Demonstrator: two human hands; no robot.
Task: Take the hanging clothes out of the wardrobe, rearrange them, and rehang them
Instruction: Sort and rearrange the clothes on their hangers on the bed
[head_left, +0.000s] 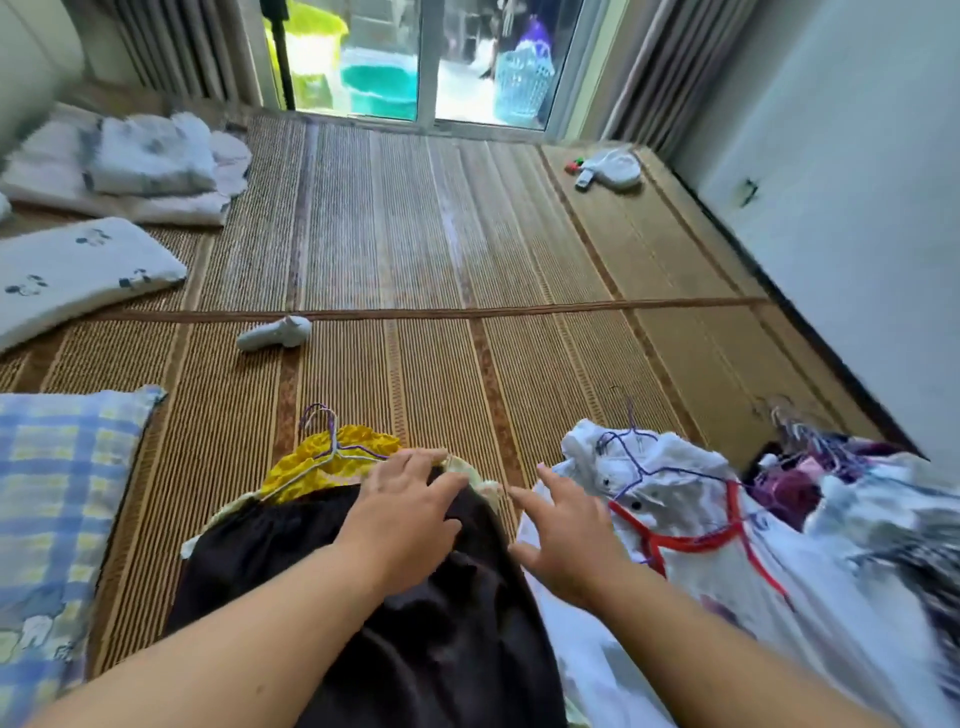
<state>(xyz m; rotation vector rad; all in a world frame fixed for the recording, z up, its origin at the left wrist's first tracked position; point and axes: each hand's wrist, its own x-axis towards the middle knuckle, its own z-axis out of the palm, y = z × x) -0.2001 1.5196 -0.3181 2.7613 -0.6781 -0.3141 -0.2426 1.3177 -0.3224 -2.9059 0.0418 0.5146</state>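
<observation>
Clothes on hangers spread over a woven mat (467, 234)

Left hand (405, 512) presses flat on the dark garment (415, 623); right hand (563, 530) hovers spread beside the white garment (675, 499).

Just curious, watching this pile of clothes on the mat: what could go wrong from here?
1. The wire hangers under the dark garment could snag its fabric as the left hand presses it.
2. The tangled hangers at the right pile may hook together when lifted.

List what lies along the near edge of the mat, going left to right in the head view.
Blue checked pillow → yellow garment on a wire hanger → dark garment under the left hand → right hand → white garment with red trim → heap of hangered clothes.
</observation>
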